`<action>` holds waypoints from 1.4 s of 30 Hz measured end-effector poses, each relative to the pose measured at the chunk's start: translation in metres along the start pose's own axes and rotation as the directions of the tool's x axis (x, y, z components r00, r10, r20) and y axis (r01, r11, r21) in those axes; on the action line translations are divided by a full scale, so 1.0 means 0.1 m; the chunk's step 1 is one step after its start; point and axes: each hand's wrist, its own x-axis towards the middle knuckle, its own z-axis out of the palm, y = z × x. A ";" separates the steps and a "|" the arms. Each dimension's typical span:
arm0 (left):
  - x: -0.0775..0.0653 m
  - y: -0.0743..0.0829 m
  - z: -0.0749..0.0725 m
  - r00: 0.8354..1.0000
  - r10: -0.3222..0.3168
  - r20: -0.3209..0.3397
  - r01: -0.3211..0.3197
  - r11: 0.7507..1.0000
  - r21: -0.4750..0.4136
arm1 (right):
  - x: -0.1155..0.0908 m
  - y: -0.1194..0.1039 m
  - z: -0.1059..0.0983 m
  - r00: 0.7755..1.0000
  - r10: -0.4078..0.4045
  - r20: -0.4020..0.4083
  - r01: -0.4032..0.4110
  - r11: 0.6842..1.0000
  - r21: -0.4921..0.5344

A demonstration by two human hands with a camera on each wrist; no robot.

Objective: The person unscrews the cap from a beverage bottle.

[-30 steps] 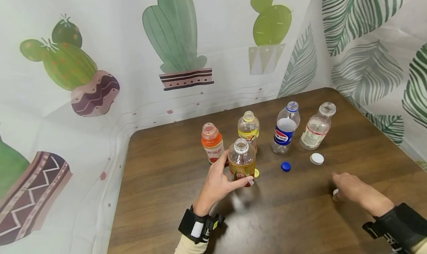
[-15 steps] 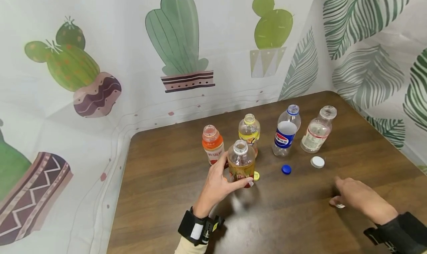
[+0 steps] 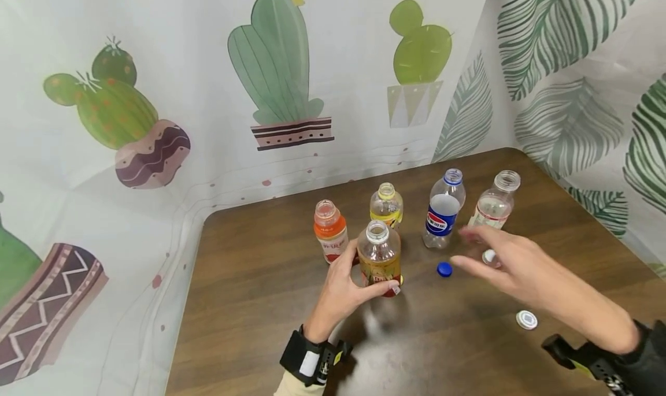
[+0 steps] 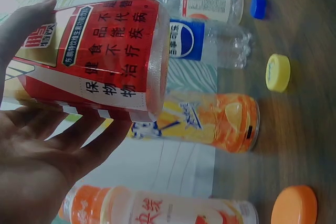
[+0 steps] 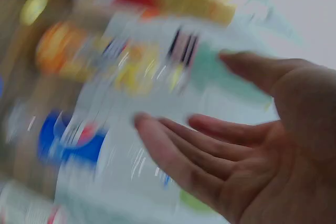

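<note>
My left hand [image 3: 340, 289] grips an uncapped clear plastic bottle [image 3: 378, 254] with a red and gold label. The left wrist view shows the bottle's base raised off the table. My right hand [image 3: 512, 263] is in the air, thumb and fingers apart, holding nothing. It partly covers a white cap [image 3: 489, 258] and a clear bottle with a pale label [image 3: 494, 211]. Below it on the table lies a white cap with a printed face [image 3: 526, 319]. A blue cap [image 3: 444, 269] lies left of the hand.
Behind the held bottle stand an orange-necked bottle [image 3: 330, 234], a yellow-labelled bottle [image 3: 386, 206] and a blue-labelled cola bottle [image 3: 441, 219], all uncapped. A yellow cap [image 4: 277, 73] and an orange cap [image 4: 294, 205] lie on the wooden table [image 3: 250, 303]. Printed cloth hangs behind.
My right hand let go of the printed white cap on the table, then rose and moved left toward the bottles, its fingers spreading. The left hand still holds its bottle in about the same place.
</note>
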 end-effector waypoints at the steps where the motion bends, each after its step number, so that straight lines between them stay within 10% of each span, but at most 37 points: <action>1: 0.01 0.01 0.01 1.000 0.011 0.006 -0.011 1.000 -0.001 | 0.05 -0.10 0.02 1.000 -0.010 -0.002 0.011 0.999 0.051; 18: -0.06 0.07 0.16 0.993 0.016 0.115 -0.020 0.999 0.033 | 0.28 -0.43 0.67 0.997 -0.019 -0.080 0.036 0.976 0.215; 42: -0.04 -0.10 0.02 0.999 0.035 0.011 -0.034 0.995 -0.090 | -0.44 0.65 -0.14 0.951 0.286 -0.114 -0.283 0.958 0.042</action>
